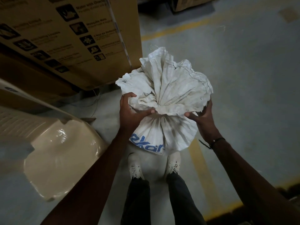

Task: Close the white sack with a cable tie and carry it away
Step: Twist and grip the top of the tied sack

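The white sack stands on the floor in front of my feet, blue lettering on its near side. Its mouth is gathered into a tight neck, and the loose top fans out above it. My left hand grips the neck from the left, thumb pressed into the gathers. My right hand holds the neck and the fanned cloth from the right. No cable tie shows around the neck; the spot is hidden by folds and fingers.
A tall printed cardboard box stands close at the left. A beige plastic chair sits at my lower left. Yellow floor lines run on the grey concrete at the right. More boxes lie far ahead.
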`<state>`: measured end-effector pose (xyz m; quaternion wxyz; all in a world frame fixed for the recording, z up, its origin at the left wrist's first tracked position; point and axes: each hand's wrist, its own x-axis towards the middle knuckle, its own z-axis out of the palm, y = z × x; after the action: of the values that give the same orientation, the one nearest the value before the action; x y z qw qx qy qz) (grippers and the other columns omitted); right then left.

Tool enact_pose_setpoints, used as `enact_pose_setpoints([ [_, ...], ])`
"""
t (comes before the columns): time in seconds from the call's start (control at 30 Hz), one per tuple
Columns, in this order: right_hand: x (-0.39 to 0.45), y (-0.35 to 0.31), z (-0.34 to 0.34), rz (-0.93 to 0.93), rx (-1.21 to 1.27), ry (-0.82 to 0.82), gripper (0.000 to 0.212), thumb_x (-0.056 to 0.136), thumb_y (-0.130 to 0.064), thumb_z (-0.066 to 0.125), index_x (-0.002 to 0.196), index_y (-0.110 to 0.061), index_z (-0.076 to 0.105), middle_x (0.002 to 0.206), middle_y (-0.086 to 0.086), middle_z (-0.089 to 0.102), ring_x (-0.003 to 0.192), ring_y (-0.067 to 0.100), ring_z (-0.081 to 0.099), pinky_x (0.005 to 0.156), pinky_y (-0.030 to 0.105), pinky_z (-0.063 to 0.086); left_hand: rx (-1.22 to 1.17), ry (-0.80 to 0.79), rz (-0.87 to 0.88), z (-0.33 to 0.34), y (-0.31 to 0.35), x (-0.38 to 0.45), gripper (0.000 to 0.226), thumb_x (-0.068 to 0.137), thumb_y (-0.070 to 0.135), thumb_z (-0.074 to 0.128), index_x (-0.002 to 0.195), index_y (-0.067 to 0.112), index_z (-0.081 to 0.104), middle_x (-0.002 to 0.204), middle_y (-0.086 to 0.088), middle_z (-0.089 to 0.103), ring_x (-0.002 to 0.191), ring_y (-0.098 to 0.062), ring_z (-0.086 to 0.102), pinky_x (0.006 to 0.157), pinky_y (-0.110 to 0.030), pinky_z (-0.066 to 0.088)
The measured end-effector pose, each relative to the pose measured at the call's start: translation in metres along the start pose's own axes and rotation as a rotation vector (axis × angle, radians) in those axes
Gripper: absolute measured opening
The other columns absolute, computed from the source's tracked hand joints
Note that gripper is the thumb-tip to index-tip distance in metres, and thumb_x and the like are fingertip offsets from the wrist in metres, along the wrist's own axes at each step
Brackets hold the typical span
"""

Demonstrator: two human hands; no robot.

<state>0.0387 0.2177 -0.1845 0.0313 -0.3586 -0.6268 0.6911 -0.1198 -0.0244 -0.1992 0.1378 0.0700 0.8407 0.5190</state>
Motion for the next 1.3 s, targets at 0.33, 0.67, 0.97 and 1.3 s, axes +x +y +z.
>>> enact_pose_setpoints([
  [0.33, 0.068, -0.018, 0.025, 0.017, -0.037, 0.070, 0.150, 0.068, -0.013, 0.103, 0.171, -0.034, -0.003, 0.179, 0.002, 0.021, 0.134, 0.008, 0.052, 0.096, 0.021, 0.056, -0.178, 0.052, -0.105, 0.016, 0.023, 0.056, 0.055, 0.078, 0.049, 0.088, 0.120, 0.019, 0.068, 0.118, 0.005, 0.076, 0.110, -0.013, 0.072, 0.101, -0.046, 0.058],
  [0.67, 0.127, -0.027, 0.045, 0.012, -0.062, -0.035, 0.083, 0.063, -0.051, 0.102, 0.134, -0.019, 0.074, 0.130, -0.001, 0.080, 0.124, 0.019, 0.075, 0.113, 0.051, 0.057, -0.217, -0.085, -0.298, 0.018, 0.008, 0.092, 0.092, 0.047, 0.057, 0.102, 0.128, 0.026, 0.071, 0.127, 0.009, 0.074, 0.119, -0.011, 0.070, 0.106, -0.043, 0.056],
  [0.97, 0.133, -0.037, 0.055, 0.022, -0.021, -0.189, 0.061, 0.091, -0.033, 0.086, 0.145, -0.012, 0.066, 0.139, 0.001, 0.075, 0.132, 0.018, 0.070, 0.122, 0.049, 0.048, -0.289, -0.277, -0.267, 0.029, 0.020, 0.123, 0.076, 0.069, 0.056, 0.093, 0.134, 0.025, 0.068, 0.129, 0.005, 0.074, 0.121, -0.015, 0.071, 0.107, -0.048, 0.056],
  [1.3, 0.158, -0.038, 0.073, -0.010, -0.023, -0.262, 0.069, 0.082, -0.037, 0.087, 0.143, -0.011, 0.066, 0.137, 0.003, 0.076, 0.129, 0.018, 0.072, 0.117, 0.045, 0.053, -0.337, -0.377, -0.309, 0.053, 0.023, 0.142, 0.073, 0.078, 0.060, 0.084, 0.140, 0.027, 0.063, 0.130, 0.005, 0.074, 0.120, -0.016, 0.071, 0.108, -0.047, 0.055],
])
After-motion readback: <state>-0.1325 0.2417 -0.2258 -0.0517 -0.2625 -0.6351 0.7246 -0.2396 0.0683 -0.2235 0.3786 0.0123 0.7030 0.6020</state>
